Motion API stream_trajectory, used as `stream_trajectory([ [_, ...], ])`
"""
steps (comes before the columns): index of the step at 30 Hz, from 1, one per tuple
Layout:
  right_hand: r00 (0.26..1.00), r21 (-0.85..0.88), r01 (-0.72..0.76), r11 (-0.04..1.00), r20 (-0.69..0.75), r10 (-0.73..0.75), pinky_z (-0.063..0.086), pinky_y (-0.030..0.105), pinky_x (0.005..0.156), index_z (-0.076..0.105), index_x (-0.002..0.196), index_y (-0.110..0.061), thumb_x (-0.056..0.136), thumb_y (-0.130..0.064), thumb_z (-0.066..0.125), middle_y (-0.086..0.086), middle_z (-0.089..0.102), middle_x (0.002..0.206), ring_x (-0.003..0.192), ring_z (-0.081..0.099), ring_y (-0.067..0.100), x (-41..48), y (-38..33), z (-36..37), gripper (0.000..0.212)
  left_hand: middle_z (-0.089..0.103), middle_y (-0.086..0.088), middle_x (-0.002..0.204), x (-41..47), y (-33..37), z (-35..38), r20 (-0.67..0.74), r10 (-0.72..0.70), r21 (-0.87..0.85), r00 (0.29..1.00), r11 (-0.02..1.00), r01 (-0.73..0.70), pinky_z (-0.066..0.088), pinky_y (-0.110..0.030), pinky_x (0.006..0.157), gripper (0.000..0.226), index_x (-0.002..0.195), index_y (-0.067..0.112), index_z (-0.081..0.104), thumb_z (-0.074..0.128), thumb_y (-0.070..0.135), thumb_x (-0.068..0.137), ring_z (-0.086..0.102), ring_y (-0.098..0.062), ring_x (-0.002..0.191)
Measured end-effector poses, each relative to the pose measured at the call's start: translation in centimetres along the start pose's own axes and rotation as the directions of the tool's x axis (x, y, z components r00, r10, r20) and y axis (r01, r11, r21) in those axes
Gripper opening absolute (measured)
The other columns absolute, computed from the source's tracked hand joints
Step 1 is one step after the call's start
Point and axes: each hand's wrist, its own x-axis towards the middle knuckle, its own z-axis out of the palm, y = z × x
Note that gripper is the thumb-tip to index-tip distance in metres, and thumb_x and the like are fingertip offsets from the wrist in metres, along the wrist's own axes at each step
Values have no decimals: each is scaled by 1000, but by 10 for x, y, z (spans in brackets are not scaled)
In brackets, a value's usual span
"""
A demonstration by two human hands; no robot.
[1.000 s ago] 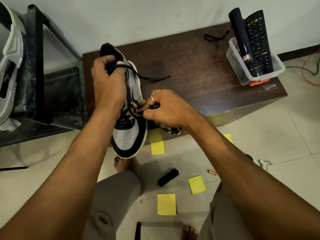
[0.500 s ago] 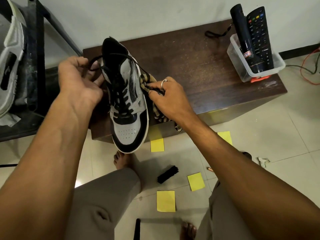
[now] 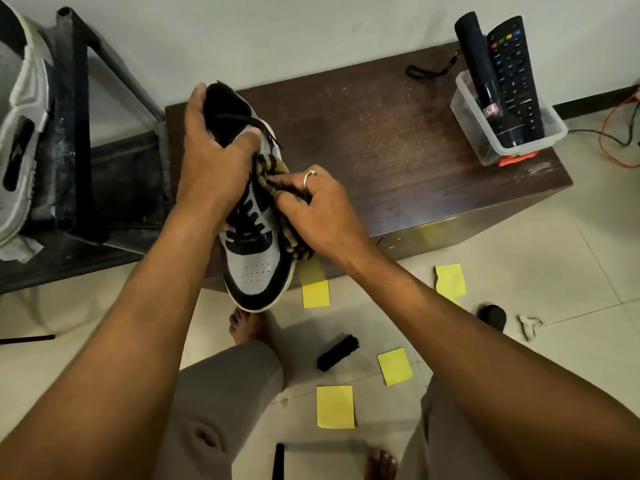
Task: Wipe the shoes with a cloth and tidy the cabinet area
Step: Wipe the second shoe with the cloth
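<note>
Seen from the head camera: a person holds a grey-and-black shoe [image 3: 254,268] above the front left corner of a low wooden table [image 3: 398,150], toe pointing down toward the floor. The left hand [image 3: 211,168] has its fingers clenched round the shoe's heel collar. The right hand [image 3: 318,216] bunches a striped cloth [image 3: 297,244] in its fingers and presses it to the shoe's side by the laces. The wiping step appears to be in hand. The next move likely calls for drawing the cloth along the side toward the toe while the left hand keeps the shoe steady. On the floor in front of the table lie a black brush [image 3: 336,352] and yellow notes [image 3: 335,407], which the tidying has yet to reach.
</note>
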Motion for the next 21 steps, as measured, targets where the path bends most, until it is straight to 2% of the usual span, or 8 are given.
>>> stream_trajectory([
  [3, 997, -136, -6, 991, 76, 17, 53, 25, 85, 77, 117, -28, 90, -30, 66, -5, 60, 100, 94, 61, 8, -4, -9, -9, 28, 33, 9, 161, 0, 0, 2, -35, 33, -25, 999, 999, -34, 34, -32, 120, 75, 161, 30, 21, 60, 24, 97, 37, -4, 143],
  [6, 983, -217, -61, 974, 157, 97, 59, 32, 72, 80, 84, -31, 85, -34, 70, -12, 71, 82, 75, 66, 3, -6, -18, -21, 10, 33, 10, 161, -2, -4, 3, -59, 69, -52, 996, 996, -72, 32, -27, 120, 70, 161, 28, 21, 56, 24, 100, 36, -1, 141],
  [8, 975, -247, -56, 967, 197, 107, 58, 30, 67, 76, 72, -29, 84, -33, 71, -16, 70, 74, 69, 66, 0, -6, -19, -29, 14, 36, 10, 158, 0, -7, 4, -75, 70, -80, 995, 994, -76, 33, -24, 118, 67, 160, 27, 23, 55, 26, 100, 39, 1, 138],
  [10, 987, -177, -12, 984, 155, 40, 55, 25, 71, 80, 82, -28, 85, -29, 70, -17, 69, 79, 73, 65, -1, -4, -16, -30, 11, 37, 8, 158, 2, -10, 5, -95, 66, -144, 993, 986, -79, 34, -24, 117, 66, 160, 25, 25, 54, 25, 100, 40, 0, 138],
  [12, 998, -87, 67, 994, 26, -65, 53, 20, 81, 79, 110, -25, 91, -26, 69, -10, 64, 95, 86, 63, 0, -1, -12, -22, 22, 36, 6, 159, 3, -10, 8, -115, 62, -189, 991, 978, -84, 36, -18, 114, 65, 160, 22, 25, 52, 22, 101, 40, -1, 139],
  [14, 992, -19, 121, 992, -39, -122, 52, 21, 90, 71, 128, -19, 97, -23, 66, -1, 58, 106, 95, 60, 4, 0, -8, -8, 32, 36, 6, 158, 4, -10, 11, -125, 49, -226, 991, 971, -76, 39, -11, 106, 63, 160, 21, 25, 49, 18, 102, 42, 1, 135],
  [18, 984, 2, 154, 988, -94, -153, 53, 20, 90, 68, 131, -13, 98, -19, 65, 2, 57, 110, 98, 60, 7, 8, -7, 13, 34, 38, 8, 155, 3, -11, 15, -97, 26, -325, 995, 944, -56, 44, -17, 106, 63, 161, 24, 23, 45, 19, 102, 47, 1, 132],
  [21, 976, 48, 131, 990, -184, -120, 52, 18, 90, 71, 127, -13, 97, -19, 66, 1, 59, 108, 98, 62, 6, 30, -19, 15, 31, 40, 10, 146, 2, -13, 16, -82, 43, -346, 996, 936, -69, 44, -8, 93, 57, 160, 20, 19, 39, 10, 108, 50, 13, 117],
])
